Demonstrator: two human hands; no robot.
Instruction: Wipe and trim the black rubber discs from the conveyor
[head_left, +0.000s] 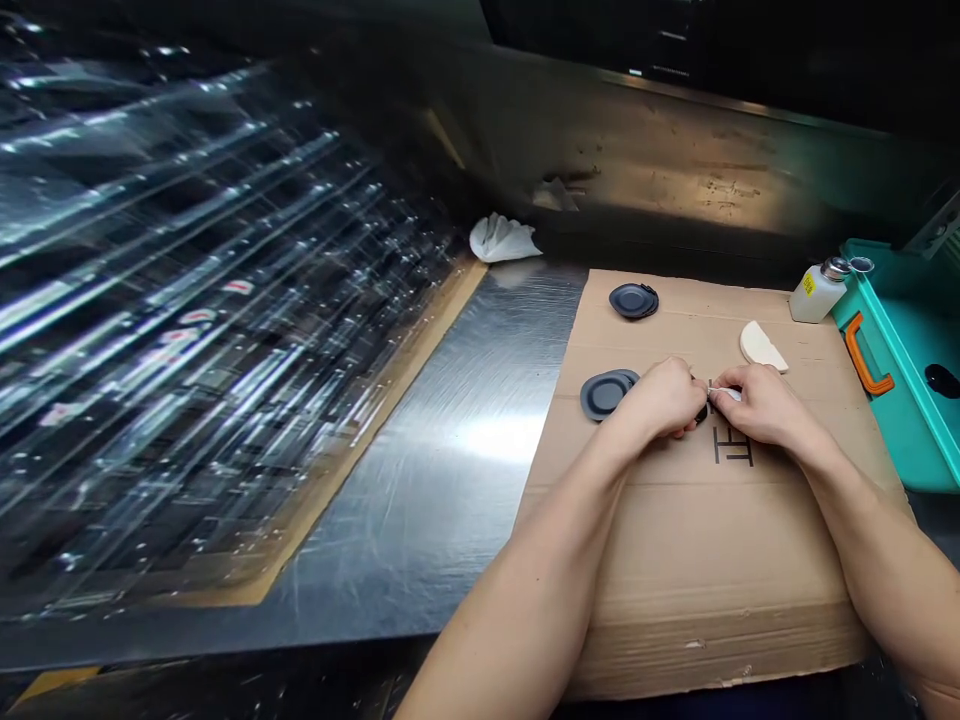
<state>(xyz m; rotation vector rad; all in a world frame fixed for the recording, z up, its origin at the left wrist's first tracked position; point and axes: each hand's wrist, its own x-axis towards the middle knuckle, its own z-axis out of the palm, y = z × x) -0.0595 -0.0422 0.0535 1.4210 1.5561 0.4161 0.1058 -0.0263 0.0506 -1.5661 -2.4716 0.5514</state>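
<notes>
My left hand (669, 398) is closed around a small black part (702, 413), mostly hidden behind the fingers. Facing it, my right hand (759, 402) pinches a small white piece (729, 393), perhaps cloth or paper, whose tip meets the left fingers. Both hands are above a cardboard sheet (675, 560) with black printed characters. Just left of my left hand lie dark grey rounded flat pieces (602, 396), overlapping and partly covered by the wrist. Another dark rounded piece (634, 300) rests farther back. Beyond my right hand lies a white half-round pad (763, 346).
A white pump bottle (817, 291) stands at the cardboard's back right corner. Beside it is a teal bin (892, 400) with an orange handle (867, 356). Crumpled white paper (504, 240) lies on the metal table (420, 480). Rows of clear plastic-wrapped items (202, 330) fill the left.
</notes>
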